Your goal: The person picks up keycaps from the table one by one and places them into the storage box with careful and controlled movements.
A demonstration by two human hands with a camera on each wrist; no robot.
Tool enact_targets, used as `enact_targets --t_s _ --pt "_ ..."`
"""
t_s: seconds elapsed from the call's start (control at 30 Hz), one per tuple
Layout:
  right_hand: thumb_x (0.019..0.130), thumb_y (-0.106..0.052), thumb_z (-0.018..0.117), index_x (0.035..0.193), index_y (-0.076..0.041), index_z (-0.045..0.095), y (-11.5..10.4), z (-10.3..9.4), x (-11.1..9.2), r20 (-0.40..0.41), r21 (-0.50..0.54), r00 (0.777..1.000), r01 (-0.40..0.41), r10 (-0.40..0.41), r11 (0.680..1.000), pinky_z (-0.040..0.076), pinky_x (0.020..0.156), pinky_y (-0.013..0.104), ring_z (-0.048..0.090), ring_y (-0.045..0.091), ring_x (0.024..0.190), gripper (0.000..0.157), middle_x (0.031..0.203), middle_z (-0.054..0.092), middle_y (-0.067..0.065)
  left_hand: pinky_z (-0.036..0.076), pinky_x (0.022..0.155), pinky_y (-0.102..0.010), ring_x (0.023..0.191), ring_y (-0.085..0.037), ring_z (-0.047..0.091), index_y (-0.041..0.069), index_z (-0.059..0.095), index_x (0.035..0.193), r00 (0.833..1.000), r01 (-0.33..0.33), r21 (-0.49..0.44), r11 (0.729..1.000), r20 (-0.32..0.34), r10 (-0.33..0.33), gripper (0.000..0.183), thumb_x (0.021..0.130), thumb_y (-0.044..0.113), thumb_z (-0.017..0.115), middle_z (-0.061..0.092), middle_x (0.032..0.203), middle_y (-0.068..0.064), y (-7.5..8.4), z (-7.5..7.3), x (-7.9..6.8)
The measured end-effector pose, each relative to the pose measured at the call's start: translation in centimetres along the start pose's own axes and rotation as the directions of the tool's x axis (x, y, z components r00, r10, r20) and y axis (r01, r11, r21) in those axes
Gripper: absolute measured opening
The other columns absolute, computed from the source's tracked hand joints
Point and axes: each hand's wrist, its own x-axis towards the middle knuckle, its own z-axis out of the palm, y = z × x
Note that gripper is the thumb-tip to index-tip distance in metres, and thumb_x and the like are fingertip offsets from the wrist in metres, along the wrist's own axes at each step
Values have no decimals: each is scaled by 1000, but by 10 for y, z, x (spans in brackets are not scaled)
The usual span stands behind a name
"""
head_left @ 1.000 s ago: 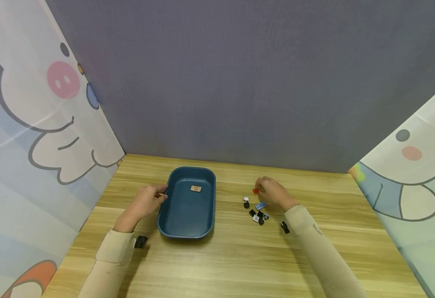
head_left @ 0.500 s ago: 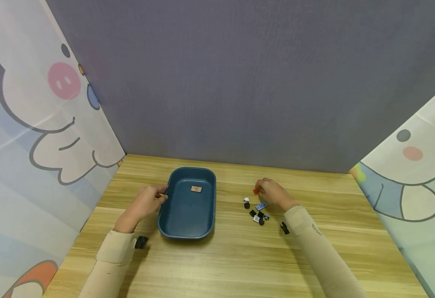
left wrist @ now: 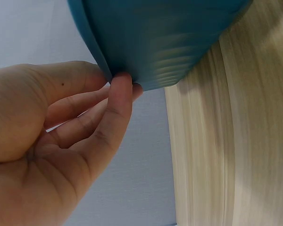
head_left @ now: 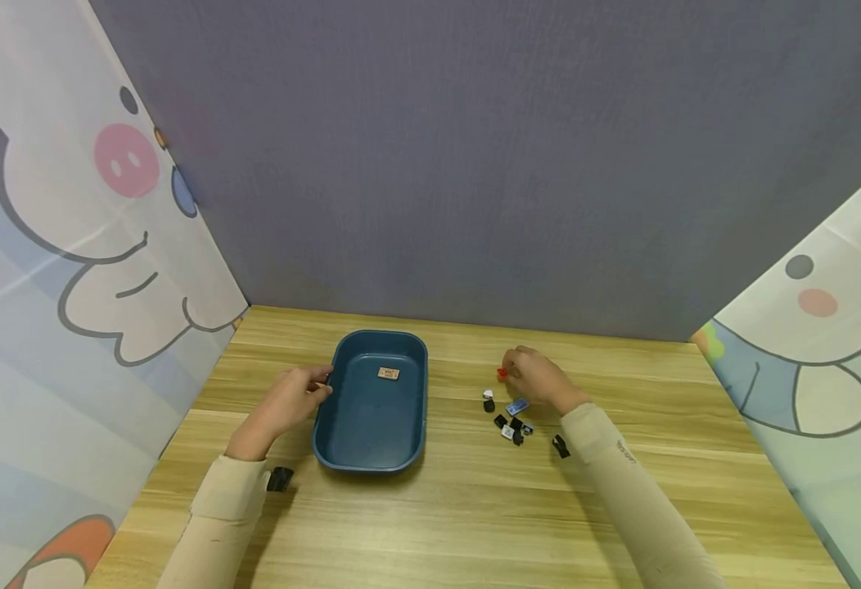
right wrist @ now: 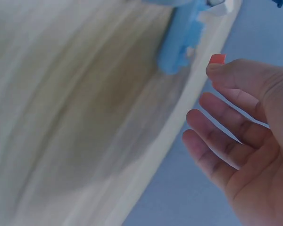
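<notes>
My left hand (head_left: 286, 405) pinches the left rim of a dark blue plastic bin (head_left: 369, 458) between thumb and fingers, as the left wrist view shows up close. Inside the bin lies a small beige printed rectangular piece (head_left: 389, 373). My right hand (head_left: 541, 380) pinches a small red piece (right wrist: 218, 59) between thumb and index finger; most of it is hidden behind the thumb. The other fingers are loosely bent. Just below that hand, a light blue rectangular piece (head_left: 516, 406) lies on the table.
Several small black, white and grey pieces (head_left: 507, 432) lie scattered on the wooden table (head_left: 430, 532) right of the bin. A grey panel (head_left: 475, 164) stands behind the table, and printed cartoon sheets (head_left: 121, 286) hang at both sides.
The right hand has moved slightly left and upward with the red piece, which shows more clearly at its fingertips. The left hand and the bin stay where they were.
</notes>
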Motion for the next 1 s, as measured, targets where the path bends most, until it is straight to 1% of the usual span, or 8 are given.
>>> enact_targets --t_s 0.13,0.27,0.4,0.57,0.77,1.0 --pt "95 -12 70 110 -3 68 -10 -3 4 5 13 1000 4 -4 1000 55 83 42 64 27 98 17 106 66 8 59 74 -42 97 -37 69 -15 58 129 1000 -7 6 1000 -5 7 37 95 -2 63 65 119 -29 0 0 0" --pt "95 -13 71 112 -4 67 -21 -6 11 -4 20 1000 26 -26 999 55 85 42 64 27 102 20 111 66 9 59 74 -43 97 -37 68 -15 58 129 1000 -7 5 1000 -5 7 37 95 -2 63 65 120 -29 1 0 0" --pt "93 -10 72 112 -3 67 -36 -10 20 -27 38 998 52 -51 998 54 86 43 64 29 104 20 112 66 10 59 74 -43 97 -37 68 -15 58 130 1000 -2 7 1000 -5 2 37 95 -2 63 65 119 -29 0 0 0" --pt "92 -9 73 111 -4 68 -54 -13 35 -53 30 993 103 -101 994 54 88 43 64 29 105 20 111 67 10 59 74 -43 97 -37 68 -14 58 130 1000 0 9 1000 -6 0 38 95 -1 63 65 120 -28 1 0 0" --pt "94 -14 71 113 -5 67 -76 -16 50 -42 42 993 109 -108 993 52 92 42 63 27 109 22 115 66 9 59 75 -44 98 -37 68 -14 58 130 1000 3 2 1000 -8 -3 38 95 0 63 65 120 -28 2 0 0" --pt "94 -15 71 113 -5 67 -101 -17 63 -37 34 988 149 -148 988 51 92 38 62 23 109 21 114 66 7 59 74 -42 99 -36 68 -13 57 132 1000 25 10 1000 4 -25 39 96 0 63 65 122 -27 1 -1 1"
